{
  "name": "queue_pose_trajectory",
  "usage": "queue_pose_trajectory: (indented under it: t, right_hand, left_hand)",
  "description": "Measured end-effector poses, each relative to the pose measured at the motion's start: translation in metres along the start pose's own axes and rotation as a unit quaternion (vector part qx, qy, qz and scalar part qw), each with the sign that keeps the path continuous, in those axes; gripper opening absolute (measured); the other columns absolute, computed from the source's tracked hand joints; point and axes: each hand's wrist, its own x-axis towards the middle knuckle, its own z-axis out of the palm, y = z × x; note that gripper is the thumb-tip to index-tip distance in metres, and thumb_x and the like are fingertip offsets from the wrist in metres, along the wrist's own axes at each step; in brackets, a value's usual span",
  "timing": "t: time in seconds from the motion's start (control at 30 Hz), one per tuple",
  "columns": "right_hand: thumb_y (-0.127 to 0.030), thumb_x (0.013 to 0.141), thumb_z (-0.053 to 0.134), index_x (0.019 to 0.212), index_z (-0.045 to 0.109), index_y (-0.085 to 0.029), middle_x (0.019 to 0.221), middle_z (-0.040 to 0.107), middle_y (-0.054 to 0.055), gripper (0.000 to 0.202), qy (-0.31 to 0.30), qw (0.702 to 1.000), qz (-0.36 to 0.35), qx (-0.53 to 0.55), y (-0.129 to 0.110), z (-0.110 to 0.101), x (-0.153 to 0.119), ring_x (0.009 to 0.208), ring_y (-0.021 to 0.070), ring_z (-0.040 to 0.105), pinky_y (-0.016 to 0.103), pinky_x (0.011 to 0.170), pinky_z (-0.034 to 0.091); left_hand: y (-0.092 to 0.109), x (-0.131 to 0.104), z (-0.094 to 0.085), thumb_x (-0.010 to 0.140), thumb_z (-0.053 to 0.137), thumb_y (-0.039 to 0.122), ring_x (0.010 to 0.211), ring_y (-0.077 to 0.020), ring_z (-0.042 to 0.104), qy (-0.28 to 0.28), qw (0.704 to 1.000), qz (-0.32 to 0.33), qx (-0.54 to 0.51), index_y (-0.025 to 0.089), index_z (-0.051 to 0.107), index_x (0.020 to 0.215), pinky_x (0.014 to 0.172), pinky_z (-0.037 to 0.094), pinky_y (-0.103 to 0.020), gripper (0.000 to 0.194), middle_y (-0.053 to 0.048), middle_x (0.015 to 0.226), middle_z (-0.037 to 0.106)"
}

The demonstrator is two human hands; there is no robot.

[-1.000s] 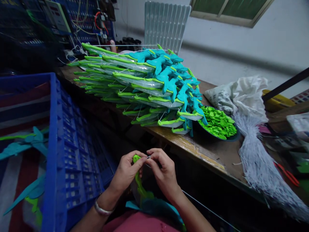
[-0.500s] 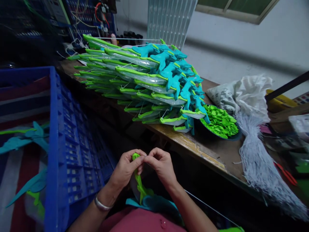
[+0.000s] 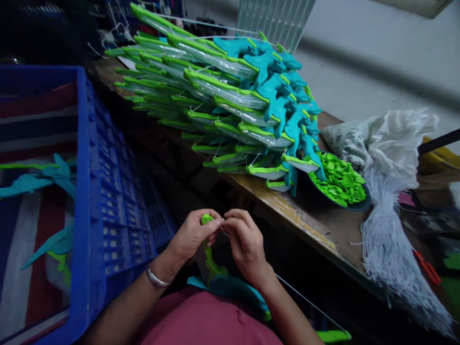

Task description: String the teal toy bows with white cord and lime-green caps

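My left hand [image 3: 194,235] pinches the tip of a bright green plastic strip [image 3: 209,258] held upright in front of my body. Its lower end joins a teal plastic part [image 3: 233,288] resting in my lap, partly hidden by my right forearm. At the strip's tip, my right hand [image 3: 248,243] has thumb and fingers closed on a thin white string, of which a short bit shows between the hands. From behind my right forearm a taut white string [image 3: 309,303] runs down to another green plastic end [image 3: 334,336] at the bottom edge.
A large pile of green, teal and clear plastic pieces [image 3: 230,103] lies on the wooden table [image 3: 287,211]. Beside it stand a bowl of green bits [image 3: 339,179], a white sack [image 3: 391,139] and a bundle of white strings [image 3: 384,244]. A blue crate [image 3: 81,201] is at my left.
My hands stay together at the green strip's tip, the right one now slightly apart from the left with its fingers more curled. The view has tilted down and shifted left.
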Motion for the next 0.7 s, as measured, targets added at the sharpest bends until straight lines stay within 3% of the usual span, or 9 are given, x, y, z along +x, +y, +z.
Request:
queue_pose_trajectory:
  t: [0.1,0.3,0.43,0.57,0.7]
  right_hand:
    - [-0.008,0.101,0.049,0.106,0.064,-0.018,0.104,0.062,0.009,0.019,-0.020,0.998,-0.047,-0.026,0.006,0.000,0.000,0.093,0.0166,0.060,0.030,0.078,0.052]
    - [-0.012,0.101,0.056,0.098,0.060,-0.021,0.089,0.062,0.001,0.010,-0.021,0.999,0.022,0.022,0.007,-0.001,0.008,0.078,0.0124,0.060,0.025,0.070,0.050]
    - [-0.010,0.098,0.060,0.094,0.060,-0.021,0.087,0.062,-0.001,0.012,-0.017,0.998,0.040,0.036,0.005,-0.001,0.011,0.076,0.0110,0.060,0.024,0.069,0.050]
    - [-0.010,0.099,0.060,0.095,0.062,-0.020,0.087,0.062,0.001,0.011,-0.004,1.000,0.001,-0.020,0.006,0.004,0.008,0.079,0.0129,0.061,0.026,0.070,0.051]
    - [-0.003,0.097,0.058,0.111,0.064,-0.017,0.097,0.064,0.008,0.020,0.031,0.992,-0.082,-0.092,0.011,0.013,-0.001,0.088,0.0171,0.062,0.030,0.074,0.055]
  left_hand:
    - [0.003,0.000,0.002,0.070,0.083,0.048,0.042,-0.0069,0.042,-0.026,0.999,-0.019,-0.019,0.014,0.062,0.073,0.041,0.036,-0.019,0.040,0.005,0.047,0.050]
    - [0.001,0.000,0.000,0.072,0.084,0.038,0.042,-0.0075,0.045,-0.004,1.000,0.001,-0.028,0.013,0.066,0.079,0.042,0.038,-0.019,0.031,0.005,0.049,0.054]
    - [0.000,0.001,-0.006,0.074,0.083,0.034,0.045,-0.0082,0.047,-0.028,0.999,-0.010,-0.041,0.012,0.069,0.080,0.045,0.040,-0.020,0.026,0.003,0.051,0.055]
    - [-0.002,0.001,-0.010,0.076,0.083,0.034,0.046,-0.0078,0.048,-0.057,0.995,-0.019,-0.077,0.012,0.070,0.079,0.047,0.041,-0.020,0.026,0.003,0.053,0.055]
    - [-0.005,0.002,-0.011,0.077,0.083,0.035,0.048,-0.0072,0.048,-0.076,0.990,-0.021,-0.119,0.012,0.069,0.079,0.047,0.039,-0.018,0.028,0.003,0.056,0.056]
